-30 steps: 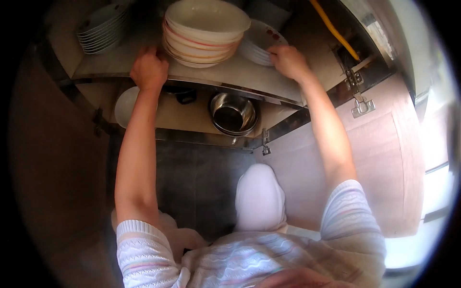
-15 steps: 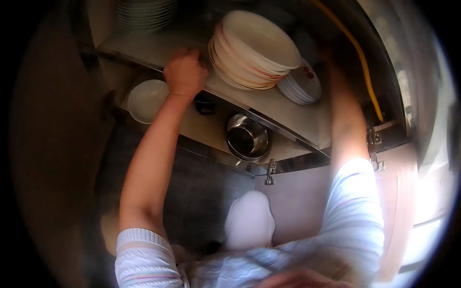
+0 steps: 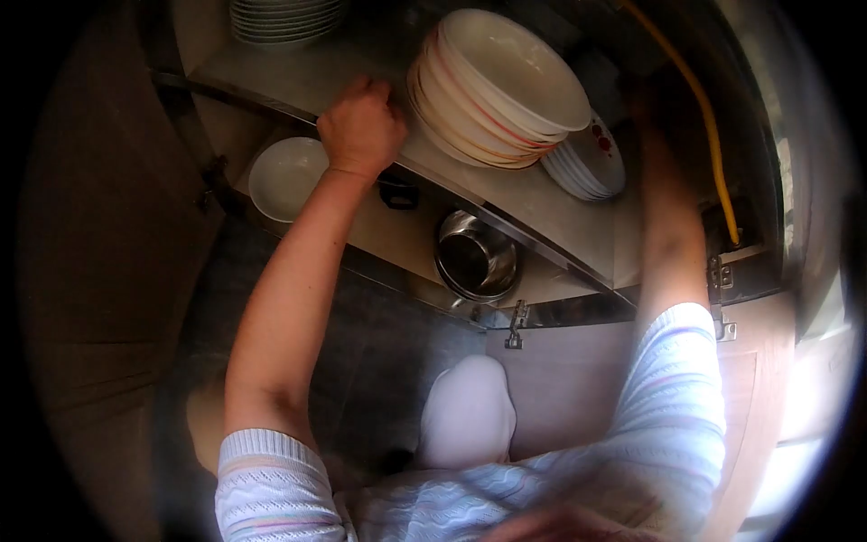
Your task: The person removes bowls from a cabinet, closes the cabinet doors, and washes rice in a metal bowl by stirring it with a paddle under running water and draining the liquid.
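Observation:
My left hand point(image 3: 363, 128) is curled into a fist at the front edge of the upper cabinet shelf point(image 3: 262, 77), left of a tall, tilted stack of white bowls point(image 3: 506, 77). Whatever its fingers may hold is hidden from view. My right hand point(image 3: 643, 101) reaches deep into the dark right side of the cabinet, where its fingers cannot be made out. Between that arm and the bowls leans a small stack of white plates point(image 3: 591, 158) with red marks.
A stack of plates point(image 3: 287, 18) stands at the back left. On the lower shelf are a white bowl point(image 3: 284, 181), a dark object point(image 3: 398, 193) and nested metal pots point(image 3: 474, 257). A yellow hose point(image 3: 700, 99) runs down the right side, above the open door point(image 3: 578, 370) and its hinges.
The view has shifted slightly, so the cabinet and dishes appear a little to the right. My left fist stays by the shelf edge, and my right arm is still reaching inside.

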Available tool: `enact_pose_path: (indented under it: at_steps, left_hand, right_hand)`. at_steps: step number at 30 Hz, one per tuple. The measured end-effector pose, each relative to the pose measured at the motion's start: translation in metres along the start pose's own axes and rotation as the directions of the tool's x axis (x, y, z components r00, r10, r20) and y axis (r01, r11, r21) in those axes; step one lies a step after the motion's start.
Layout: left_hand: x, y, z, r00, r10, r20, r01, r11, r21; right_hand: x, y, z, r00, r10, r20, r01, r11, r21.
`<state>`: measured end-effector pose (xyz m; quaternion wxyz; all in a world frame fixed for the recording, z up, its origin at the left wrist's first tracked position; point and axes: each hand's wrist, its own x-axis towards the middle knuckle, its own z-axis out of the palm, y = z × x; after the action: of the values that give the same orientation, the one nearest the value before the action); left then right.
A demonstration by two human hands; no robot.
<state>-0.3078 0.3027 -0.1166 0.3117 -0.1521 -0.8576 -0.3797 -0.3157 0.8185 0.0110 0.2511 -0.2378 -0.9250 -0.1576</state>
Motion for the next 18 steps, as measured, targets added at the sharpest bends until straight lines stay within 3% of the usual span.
enact_pose_path:
  at_steps: [2, 5, 8, 11, 14, 18]
  left_hand:
    - [-0.001, 0.001, 0.000, 1.000, -0.002, 0.021, 0.001, 1.000, 0.026]
    - [-0.001, -0.001, 0.005, 0.998, 0.027, -0.060, -0.029, 0.999, -0.035]
    - [0.000, -0.001, 0.005, 1.000, 0.001, 0.010, -0.001, 1.000, 0.007]
    - [0.000, 0.000, 0.003, 1.000, -0.004, 0.028, 0.004, 1.000, 0.016]
    - [0.000, 0.000, 0.001, 0.999, -0.003, 0.038, 0.002, 0.999, 0.039]
    - [-0.001, 0.001, -0.002, 0.998, -0.025, 0.051, 0.023, 0.999, 0.045]
  right_hand:
    - [0.004, 0.004, -0.011, 0.999, 0.036, 0.022, -0.038, 0.995, 0.091]
    - [-0.009, -0.018, -0.041, 0.990, 0.073, 0.124, -0.062, 0.994, -0.091]
    - [-0.026, -0.016, -0.069, 0.968, -0.235, 0.089, 0.230, 0.972, 0.056]
    - [-0.032, -0.014, -0.051, 0.974, -0.222, -0.048, 0.226, 0.967, 0.119]
    - [-0.045, -0.048, -0.075, 0.993, -0.013, 0.117, 0.023, 0.996, -0.084]
    - [-0.052, -0.053, -0.086, 0.995, 0.024, 0.095, -0.010, 0.989, -0.150]
